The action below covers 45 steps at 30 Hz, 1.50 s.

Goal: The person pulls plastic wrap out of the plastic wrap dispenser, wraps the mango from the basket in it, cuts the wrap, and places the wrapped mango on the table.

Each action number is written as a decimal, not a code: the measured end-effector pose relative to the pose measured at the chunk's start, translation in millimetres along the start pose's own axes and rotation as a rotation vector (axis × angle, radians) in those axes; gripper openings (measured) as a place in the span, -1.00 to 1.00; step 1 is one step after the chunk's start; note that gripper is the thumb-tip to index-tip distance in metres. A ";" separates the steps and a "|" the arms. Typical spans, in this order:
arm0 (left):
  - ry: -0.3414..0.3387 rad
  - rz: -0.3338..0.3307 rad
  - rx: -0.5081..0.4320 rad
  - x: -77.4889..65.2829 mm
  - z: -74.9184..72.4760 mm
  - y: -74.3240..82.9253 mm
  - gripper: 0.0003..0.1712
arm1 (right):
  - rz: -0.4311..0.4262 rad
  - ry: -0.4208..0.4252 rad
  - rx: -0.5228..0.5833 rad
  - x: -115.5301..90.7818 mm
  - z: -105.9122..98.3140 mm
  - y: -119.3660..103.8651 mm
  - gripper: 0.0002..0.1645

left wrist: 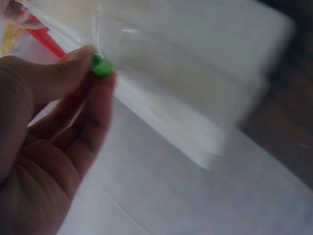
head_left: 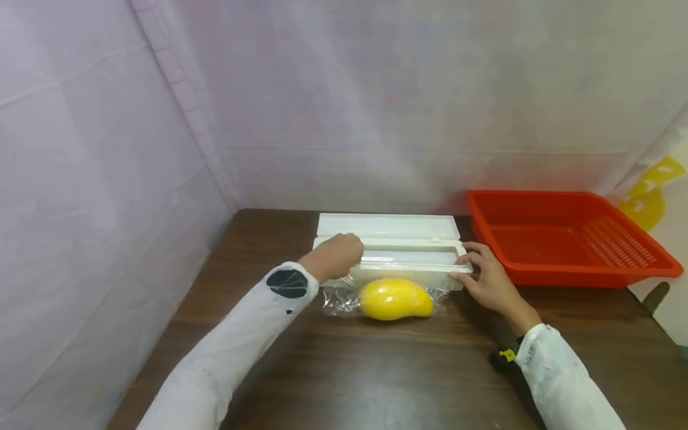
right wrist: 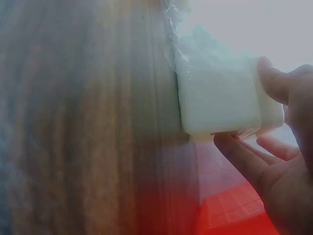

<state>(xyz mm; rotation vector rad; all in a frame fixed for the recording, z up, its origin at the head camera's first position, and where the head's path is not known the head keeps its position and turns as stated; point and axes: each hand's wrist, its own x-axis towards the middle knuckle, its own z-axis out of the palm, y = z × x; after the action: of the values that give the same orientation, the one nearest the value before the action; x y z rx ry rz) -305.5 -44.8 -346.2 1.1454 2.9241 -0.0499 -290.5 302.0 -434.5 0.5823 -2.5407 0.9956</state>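
Observation:
A long white cling film dispenser box [head_left: 408, 277] lies on the table with its lid [head_left: 388, 226] folded back. At its left end my left hand [head_left: 337, 255] pinches a small green slider [left wrist: 101, 66] between thumb and fingertips; the head view hides that slider. My right hand [head_left: 490, 282] grips the right end of the box, thumb on one side and fingers on the other. A yellow mango [head_left: 395, 298] lies just in front of the box, with clear cling film [head_left: 340, 302] showing at both its ends.
A red plastic basket [head_left: 580, 275] stands to the right of the box, near the back edge of the dark wooden table [head_left: 376, 376]. White sheeting [head_left: 376, 107] hangs behind and to the left.

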 end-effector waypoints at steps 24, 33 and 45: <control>0.165 -0.072 -0.063 -54.3 -1.2 -36.4 -0.87 | 0.028 -0.014 -0.031 -7.7 -6.3 -2.9 -0.69; 0.264 -0.084 -0.006 -35.1 -5.9 -4.0 -0.71 | 0.003 -0.056 -0.092 -9.2 -11.4 -5.3 -0.65; 0.379 0.032 0.055 -8.3 25.4 37.9 -0.84 | 0.052 -0.153 -0.110 -15.7 -24.1 -11.0 -0.38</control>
<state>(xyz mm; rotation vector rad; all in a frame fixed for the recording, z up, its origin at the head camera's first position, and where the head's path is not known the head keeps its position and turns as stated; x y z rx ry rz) -274.1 -23.4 -372.6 1.3433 3.2451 0.0984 -267.6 315.4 -418.8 0.5840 -2.7383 0.8514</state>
